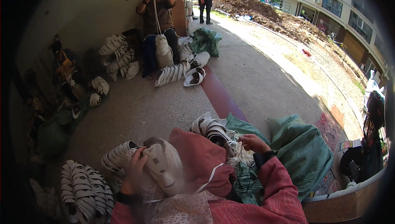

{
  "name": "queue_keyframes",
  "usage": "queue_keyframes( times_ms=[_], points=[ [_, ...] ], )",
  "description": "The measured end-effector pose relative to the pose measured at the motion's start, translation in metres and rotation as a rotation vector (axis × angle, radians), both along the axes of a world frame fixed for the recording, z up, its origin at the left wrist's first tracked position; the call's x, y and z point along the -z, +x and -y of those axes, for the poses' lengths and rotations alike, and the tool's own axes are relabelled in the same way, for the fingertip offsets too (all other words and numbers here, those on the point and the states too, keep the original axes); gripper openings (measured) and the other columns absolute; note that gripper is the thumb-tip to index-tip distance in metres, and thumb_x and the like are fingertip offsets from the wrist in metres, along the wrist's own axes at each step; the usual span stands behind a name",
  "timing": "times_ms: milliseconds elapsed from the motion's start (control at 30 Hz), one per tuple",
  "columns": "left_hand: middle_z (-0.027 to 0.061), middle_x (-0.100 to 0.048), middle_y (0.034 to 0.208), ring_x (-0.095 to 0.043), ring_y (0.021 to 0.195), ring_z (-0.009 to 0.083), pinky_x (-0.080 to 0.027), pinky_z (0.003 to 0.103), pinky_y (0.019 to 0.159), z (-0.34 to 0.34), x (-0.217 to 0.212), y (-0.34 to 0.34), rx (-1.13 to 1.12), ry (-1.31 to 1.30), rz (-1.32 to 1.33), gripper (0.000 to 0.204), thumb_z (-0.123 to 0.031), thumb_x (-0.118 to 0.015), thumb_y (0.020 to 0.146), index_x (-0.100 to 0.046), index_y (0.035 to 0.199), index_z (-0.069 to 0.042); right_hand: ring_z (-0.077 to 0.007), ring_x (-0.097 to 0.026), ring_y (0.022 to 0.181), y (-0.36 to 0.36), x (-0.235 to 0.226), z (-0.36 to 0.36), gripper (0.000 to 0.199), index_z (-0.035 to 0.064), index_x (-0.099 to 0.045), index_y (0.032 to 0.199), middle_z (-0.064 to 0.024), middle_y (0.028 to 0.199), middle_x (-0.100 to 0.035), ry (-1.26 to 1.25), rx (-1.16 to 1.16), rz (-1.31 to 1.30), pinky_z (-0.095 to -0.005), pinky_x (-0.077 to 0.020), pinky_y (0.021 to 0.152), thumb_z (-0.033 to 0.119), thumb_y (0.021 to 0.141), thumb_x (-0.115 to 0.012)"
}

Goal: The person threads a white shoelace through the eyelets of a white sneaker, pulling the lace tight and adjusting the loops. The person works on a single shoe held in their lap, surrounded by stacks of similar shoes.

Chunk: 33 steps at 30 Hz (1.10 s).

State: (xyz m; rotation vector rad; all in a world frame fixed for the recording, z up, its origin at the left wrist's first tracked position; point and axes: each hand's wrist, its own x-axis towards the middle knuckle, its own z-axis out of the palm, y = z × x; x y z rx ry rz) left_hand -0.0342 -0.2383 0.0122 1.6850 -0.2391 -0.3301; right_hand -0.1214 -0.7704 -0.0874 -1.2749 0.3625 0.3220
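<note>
A big crinkly green sack [302, 146] lies at 3 o'clock on the speckled floor [140, 109]. My left hand [135, 167] wraps around a smooth white shoe piece [164, 164] on my lap at 6 o'clock. My right hand [253, 142] pinches thin white string [240, 155] beside curved white pieces [214, 129].

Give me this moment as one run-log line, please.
left hand: holding white shoe upper | right hand: in white cord bundle
</note>
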Motion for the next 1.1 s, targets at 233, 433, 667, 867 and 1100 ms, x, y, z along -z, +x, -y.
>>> queue_keyframes(
  times_ms=[233,433,667,867,1100],
  points=[
    [0.0110,-0.047,0.144,-0.048,0.130,0.0238,-0.036,0.037,0.111,0.016,-0.041,-0.007,0.042,0.411,0.613,0.064,-0.023,-0.070,0.091,-0.043,0.145,-0.004,-0.0014,-0.046,0.061,-0.002,-0.193,-0.075,0.014,0.0035,-0.068,0.109,0.0032,0.079,-0.060,0.152,-0.042,0.445,-0.0177,-0.0353,0.052,0.012,0.099,-0.064],
    [0.0130,-0.044,0.145,-0.052,0.125,0.0235,-0.040,0.039,0.109,0.086,-0.121,-0.060,0.527,0.056,0.456,0.071,-0.017,-0.075,0.088,-0.039,0.147,-0.003,-0.0014,-0.056,0.072,-0.038,-0.267,-0.198,0.014,-0.0007,-0.069,0.108,0.0008,0.091,-0.067,0.134,-0.580,0.480,-0.0173,-0.0418,0.059,0.005,0.097,-0.063],
    [0.0049,-0.066,0.089,-0.060,0.067,0.0060,-0.049,0.022,0.058,0.068,-0.148,-0.085,0.496,-0.115,-0.326,0.034,-0.013,-0.067,0.095,-0.060,0.125,0.002,-0.0055,-0.053,0.066,-0.029,-0.270,-0.186,0.020,0.0028,-0.063,0.115,-0.0010,0.084,-0.061,0.478,-0.083,0.512,-0.0181,-0.0407,0.058,0.004,0.097,-0.054],
    [-0.0005,-0.060,0.064,-0.052,0.054,0.0041,-0.042,0.020,0.051,0.019,-0.141,-0.084,0.365,0.081,-0.340,0.024,-0.021,-0.063,0.098,-0.071,0.098,0.002,-0.0101,-0.053,0.067,0.005,-0.198,-0.093,0.031,0.0060,-0.050,0.127,-0.0001,0.086,-0.057,0.537,0.609,0.592,-0.0246,-0.0439,0.062,0.006,0.097,-0.051],
    [-0.0001,-0.050,0.057,-0.045,0.048,0.0086,-0.039,0.027,0.045,-0.061,-0.114,-0.090,0.333,-0.265,-0.214,0.039,-0.032,-0.055,0.103,-0.065,0.082,0.000,-0.0140,-0.058,0.076,0.000,-0.164,-0.046,0.034,0.0065,-0.048,0.133,-0.0016,0.094,-0.063,0.546,0.840,0.611,-0.0296,-0.0477,0.078,0.008,0.100,-0.053]
  ],
)
